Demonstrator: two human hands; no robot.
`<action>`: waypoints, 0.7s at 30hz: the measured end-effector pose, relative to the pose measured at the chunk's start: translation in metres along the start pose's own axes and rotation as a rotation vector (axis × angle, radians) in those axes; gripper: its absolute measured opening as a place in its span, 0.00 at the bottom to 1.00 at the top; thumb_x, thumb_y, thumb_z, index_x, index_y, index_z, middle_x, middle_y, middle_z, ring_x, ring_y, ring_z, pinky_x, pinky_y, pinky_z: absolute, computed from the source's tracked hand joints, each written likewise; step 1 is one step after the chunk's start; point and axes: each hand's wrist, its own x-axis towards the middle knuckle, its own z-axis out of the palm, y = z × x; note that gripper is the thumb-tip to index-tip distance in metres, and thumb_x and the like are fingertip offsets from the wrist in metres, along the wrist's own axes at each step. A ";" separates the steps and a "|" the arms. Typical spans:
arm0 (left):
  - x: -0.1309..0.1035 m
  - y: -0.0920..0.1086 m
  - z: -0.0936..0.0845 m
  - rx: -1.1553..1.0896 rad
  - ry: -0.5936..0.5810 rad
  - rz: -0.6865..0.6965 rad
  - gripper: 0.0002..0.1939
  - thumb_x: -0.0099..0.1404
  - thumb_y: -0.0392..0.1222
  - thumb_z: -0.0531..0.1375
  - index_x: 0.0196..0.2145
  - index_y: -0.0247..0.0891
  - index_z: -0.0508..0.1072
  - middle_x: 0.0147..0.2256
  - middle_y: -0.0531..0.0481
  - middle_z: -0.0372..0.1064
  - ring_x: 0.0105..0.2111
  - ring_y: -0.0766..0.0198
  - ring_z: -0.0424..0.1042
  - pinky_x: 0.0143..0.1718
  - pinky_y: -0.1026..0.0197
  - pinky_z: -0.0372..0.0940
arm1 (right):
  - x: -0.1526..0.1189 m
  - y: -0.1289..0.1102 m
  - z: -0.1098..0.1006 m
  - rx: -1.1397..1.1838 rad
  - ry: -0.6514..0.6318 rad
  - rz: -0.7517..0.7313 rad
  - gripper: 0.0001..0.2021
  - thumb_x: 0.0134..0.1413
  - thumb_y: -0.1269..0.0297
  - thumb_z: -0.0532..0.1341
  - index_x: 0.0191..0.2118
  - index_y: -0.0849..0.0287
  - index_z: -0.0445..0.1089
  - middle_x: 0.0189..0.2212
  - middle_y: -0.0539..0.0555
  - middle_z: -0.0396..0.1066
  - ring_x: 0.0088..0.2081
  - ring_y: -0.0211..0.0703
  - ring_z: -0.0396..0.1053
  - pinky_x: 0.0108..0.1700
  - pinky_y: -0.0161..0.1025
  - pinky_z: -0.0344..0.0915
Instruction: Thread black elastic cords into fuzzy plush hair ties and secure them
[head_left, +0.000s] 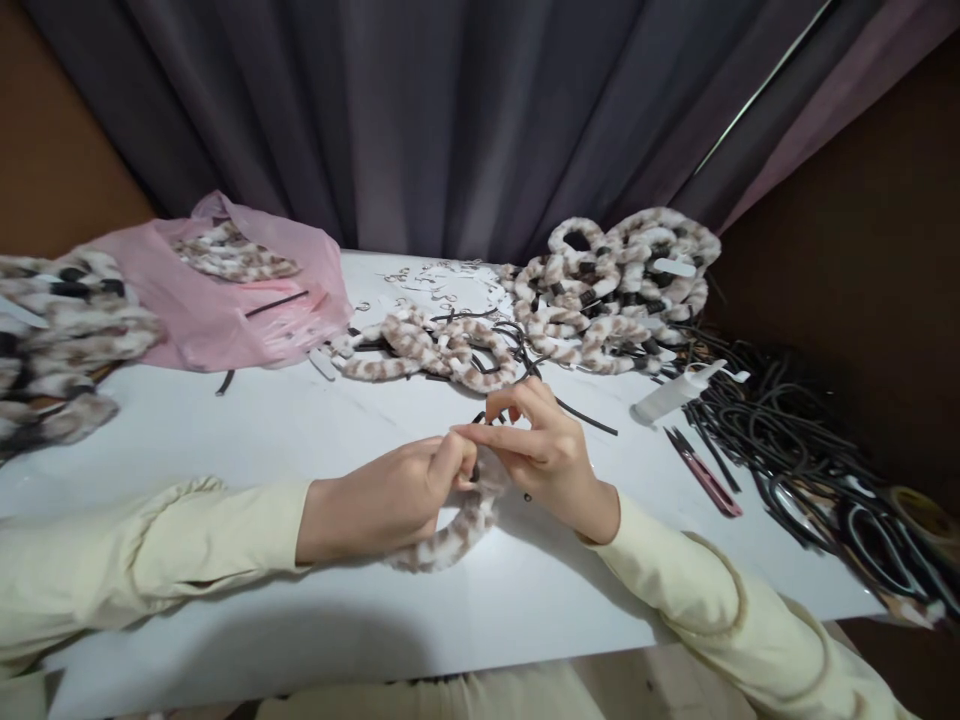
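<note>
My left hand (405,495) is closed around one end of a furry white-and-brown ring (454,545), which curves down below it above the white table. Just above and to the right, my right hand (551,455) has its fingers bent in a pinch at a short piece of black cord (478,420) by the ring's ends. The two hands touch at the fingertips. Part of the ring and most of the cord piece are hidden behind my fingers.
Behind my hands lie more furry rings (487,370), with a large pile (645,260) at the back right. At left are a pink plastic bag (292,250) and furry pieces (97,330). A squeeze bottle (667,395), thread snips (705,475) and black cords (780,400) lie to the right.
</note>
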 end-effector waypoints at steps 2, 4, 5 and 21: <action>0.000 -0.002 0.000 0.006 -0.030 0.015 0.13 0.52 0.24 0.46 0.32 0.40 0.52 0.26 0.51 0.59 0.24 0.63 0.60 0.25 0.64 0.55 | 0.000 -0.003 -0.001 -0.004 0.013 -0.038 0.16 0.54 0.78 0.53 0.37 0.52 0.74 0.28 0.53 0.66 0.31 0.41 0.58 0.32 0.40 0.56; 0.000 -0.005 0.002 0.008 -0.030 -0.001 0.13 0.52 0.24 0.47 0.32 0.40 0.52 0.25 0.52 0.58 0.22 0.64 0.58 0.23 0.64 0.53 | 0.000 -0.005 -0.002 -0.024 0.032 -0.055 0.16 0.54 0.77 0.53 0.38 0.51 0.74 0.28 0.53 0.67 0.30 0.41 0.58 0.32 0.40 0.54; 0.000 -0.005 0.003 0.017 -0.020 0.002 0.13 0.52 0.24 0.47 0.32 0.40 0.52 0.25 0.52 0.58 0.22 0.64 0.58 0.23 0.64 0.53 | -0.001 -0.005 -0.001 -0.030 0.032 -0.047 0.16 0.55 0.77 0.53 0.38 0.51 0.74 0.29 0.53 0.67 0.31 0.41 0.58 0.32 0.41 0.54; -0.002 -0.008 -0.003 -0.243 0.096 -0.205 0.09 0.59 0.29 0.50 0.36 0.40 0.63 0.30 0.51 0.68 0.28 0.65 0.67 0.29 0.65 0.59 | 0.001 0.013 0.004 0.298 -0.258 0.200 0.14 0.53 0.78 0.54 0.37 0.56 0.76 0.26 0.52 0.73 0.28 0.39 0.64 0.33 0.37 0.63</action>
